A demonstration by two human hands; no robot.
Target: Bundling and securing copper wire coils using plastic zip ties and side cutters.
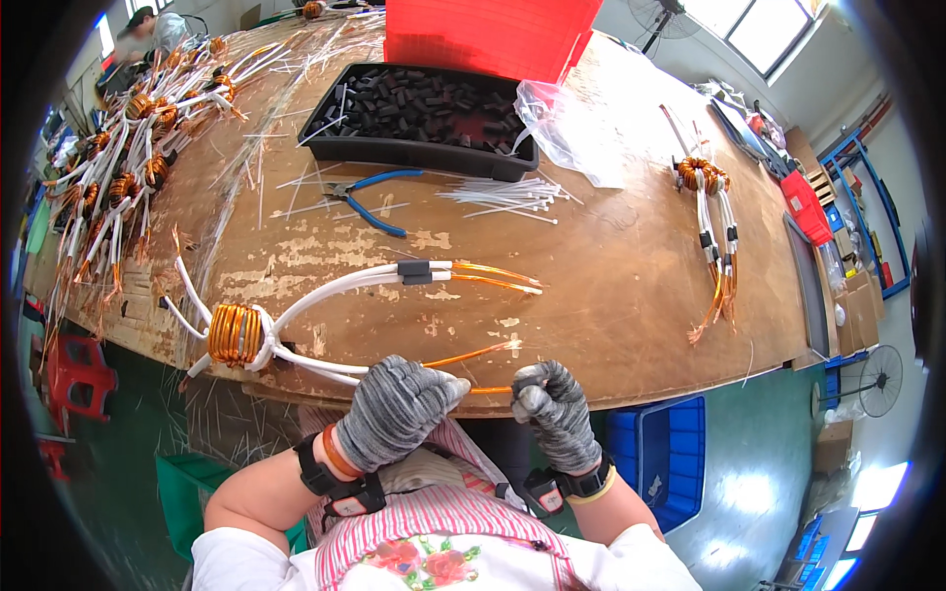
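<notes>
A copper-wound toroid coil [235, 336] lies near the table's front edge, white-sleeved leads running right from it. My left hand [399, 412], in a grey knit glove, is closed around the lower pair of leads. From it, two bare copper ends stick out; the upper one is free. The lower copper wire [490, 390] runs to my right hand [555, 414], also gloved, whose fingers pinch its tip. On the upper pair of leads sits a black block [415, 273], with copper ends beyond it. Whatever lies inside my left fist is hidden.
Beyond lie blue-handled cutters [379, 202], white cable ties [507, 195] and a black tray [414, 148] of small black blocks before a red bin [483, 39]. Another coil [702, 175] rests right; many coils [123, 187] pile left. A person [153, 34] is far left.
</notes>
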